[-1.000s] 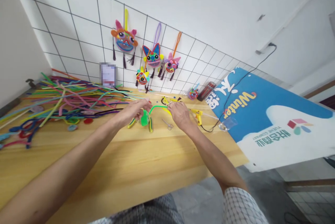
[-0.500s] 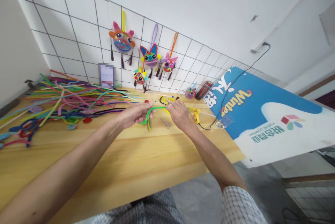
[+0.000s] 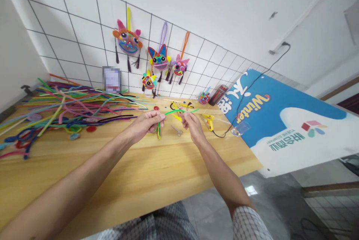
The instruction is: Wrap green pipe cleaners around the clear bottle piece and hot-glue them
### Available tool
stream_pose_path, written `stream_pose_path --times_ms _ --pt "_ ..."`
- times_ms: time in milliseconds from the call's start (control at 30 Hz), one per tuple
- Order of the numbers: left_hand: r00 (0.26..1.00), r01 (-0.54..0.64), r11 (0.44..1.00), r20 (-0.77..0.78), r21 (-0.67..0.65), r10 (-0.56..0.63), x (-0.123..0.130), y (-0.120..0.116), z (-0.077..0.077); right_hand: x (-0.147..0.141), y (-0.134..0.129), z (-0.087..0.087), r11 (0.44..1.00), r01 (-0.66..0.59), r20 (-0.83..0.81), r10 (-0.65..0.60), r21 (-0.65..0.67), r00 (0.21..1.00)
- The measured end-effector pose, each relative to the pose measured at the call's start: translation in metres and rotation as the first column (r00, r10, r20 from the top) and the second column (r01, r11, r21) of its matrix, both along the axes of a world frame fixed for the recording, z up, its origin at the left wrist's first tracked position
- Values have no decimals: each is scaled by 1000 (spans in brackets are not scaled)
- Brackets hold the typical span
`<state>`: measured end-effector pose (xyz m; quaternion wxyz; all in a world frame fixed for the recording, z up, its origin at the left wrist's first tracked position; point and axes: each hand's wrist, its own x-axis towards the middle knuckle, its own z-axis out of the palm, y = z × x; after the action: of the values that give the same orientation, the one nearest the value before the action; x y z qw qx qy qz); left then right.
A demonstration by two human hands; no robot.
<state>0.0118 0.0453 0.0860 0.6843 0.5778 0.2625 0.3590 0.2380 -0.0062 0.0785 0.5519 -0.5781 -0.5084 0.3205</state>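
A green pipe cleaner stretches in a shallow arc between my two hands over the wooden table. My left hand pinches it near the left end, thumb on top. Below those fingers hangs a yellow-and-green piece; whether it is joined to the green strand I cannot tell. My right hand is closed on the strand farther right, and a thin green tip sticks out past its fingers. Small scissors lie on the table between the hands. Right of my right hand lies a yellow glue gun.
Many coloured pipe cleaners are heaped at the left. Small black and yellow pieces lie behind the hands. A dark red bottle stands near the wire grid, where decorated masks hang. The glue gun's cord runs right.
The green pipe cleaner has gone from a downward bend at my left hand to a flatter arc. Its tip now shows beyond my right hand, whose fingers have turned more upright.
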Motion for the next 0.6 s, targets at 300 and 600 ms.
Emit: stream_pose_path --times_ms 300,600 --pt "982 119 993 -144 -20 -121 -2 -10 -20 -10 12 6 979 -202 -478 171 -12 861" --pt "982 186 973 -8 -136 -189 10 -11 -23 -28 4 3 950 -308 -224 290 -50 930"
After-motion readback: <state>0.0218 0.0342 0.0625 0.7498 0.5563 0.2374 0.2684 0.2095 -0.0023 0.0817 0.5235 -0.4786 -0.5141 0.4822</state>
